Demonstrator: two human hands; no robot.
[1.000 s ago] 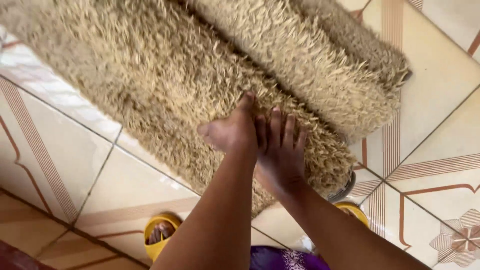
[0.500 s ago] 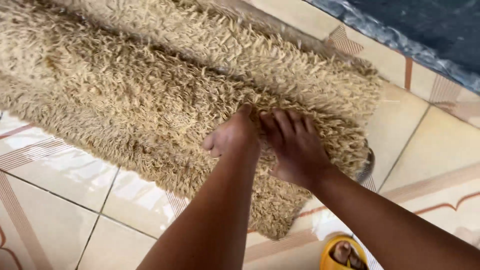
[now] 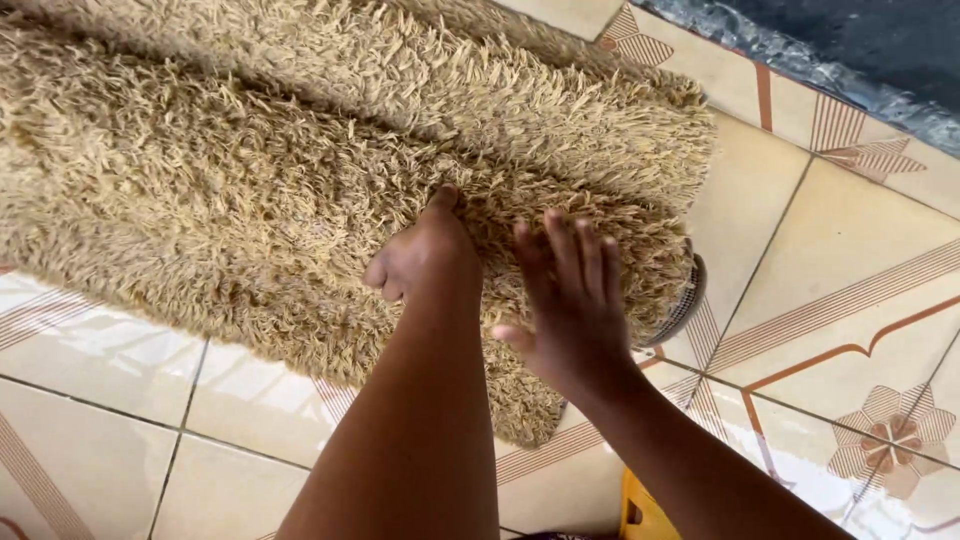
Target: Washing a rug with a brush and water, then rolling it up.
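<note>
A beige shaggy rug (image 3: 250, 180) lies partly rolled and folded on the tiled floor. My left hand (image 3: 420, 258) sits on the roll near its right end, fingers curled down into the long pile and thumb pointing up. My right hand (image 3: 570, 300) hovers just to the right of it, fingers spread and straight, palm toward the pile, holding nothing. Both forearms reach in from the bottom edge. The rug's grey mesh backing (image 3: 686, 300) shows at the roll's right end.
Glossy cream floor tiles (image 3: 840, 300) with brown line and flower patterns surround the rug. A dark wet strip (image 3: 850, 40) runs along the upper right corner. A yellow sandal (image 3: 640, 510) shows at the bottom edge between my arms.
My right hand has lifted off the pile and spread its fingers. My left hand stays dug into the rug. The view has shifted, and the rug's right end looks more tightly rolled.
</note>
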